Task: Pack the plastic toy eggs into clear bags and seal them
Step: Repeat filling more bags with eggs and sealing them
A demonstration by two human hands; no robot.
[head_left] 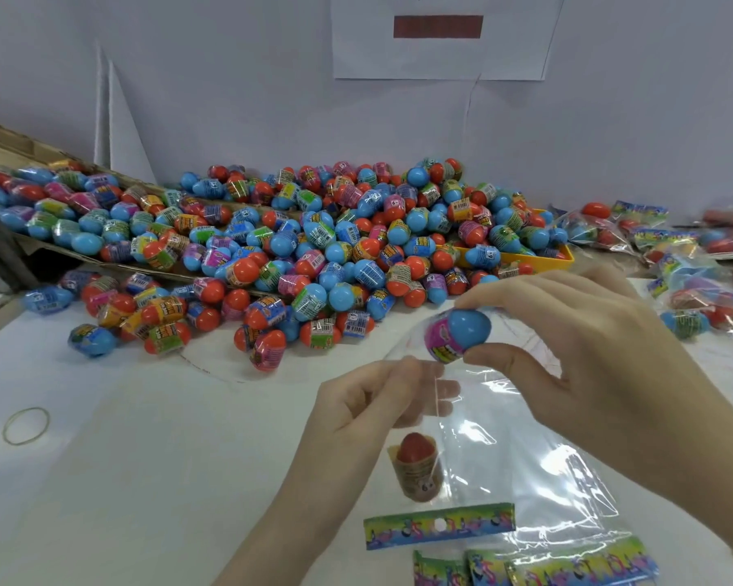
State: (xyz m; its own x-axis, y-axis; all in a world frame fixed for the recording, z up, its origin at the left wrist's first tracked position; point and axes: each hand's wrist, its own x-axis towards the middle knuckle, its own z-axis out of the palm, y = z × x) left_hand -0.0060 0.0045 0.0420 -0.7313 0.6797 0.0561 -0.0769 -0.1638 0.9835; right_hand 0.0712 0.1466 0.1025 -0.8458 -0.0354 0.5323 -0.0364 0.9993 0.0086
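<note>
- Blue-topped toy egg [458, 336]: pinched by right hand [601, 357] at bag mouth.
- Clear bag [521, 450]: mouth pinched open by left hand [369, 408]; one egg [415, 465] inside.
- Advice: keep mouth wide, drop egg straight.

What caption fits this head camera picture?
Right hand drops a blue egg into the clear bag held by left hand.

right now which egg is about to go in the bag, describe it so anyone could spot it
Start at the big heap of eggs on the white table and come toward the camera to the two hands. The right hand pinches a single egg over the open clear bag that the left hand holds. It has a blue cap and pink wrapper, and it alone is lifted.
</note>
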